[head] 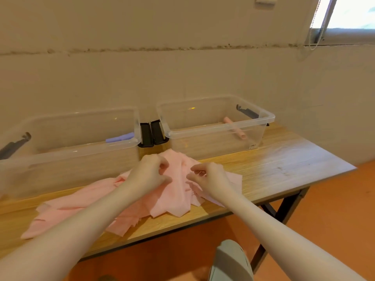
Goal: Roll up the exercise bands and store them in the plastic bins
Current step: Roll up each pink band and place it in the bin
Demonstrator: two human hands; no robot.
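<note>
my left hand (151, 172) and right hand (207, 176) each pinch the top pink band (178, 191), which lies in a loose heap on the bench (284, 165) before the bins (215, 126). it looks thin, limp, light; grip one flat end.

bin sticker (252, 146) unreadable; no text

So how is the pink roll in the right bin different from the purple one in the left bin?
The pink roll looks longer and lies at a slant, running from the back of the right bin toward its front right corner. The purple roll looks shorter and lies nearly parallel to the front rim of the left bin, near its right end. They differ in colour, pink against pale purple. Both are rolled bands lying alone on the floor of a clear, lidless bin.
</note>
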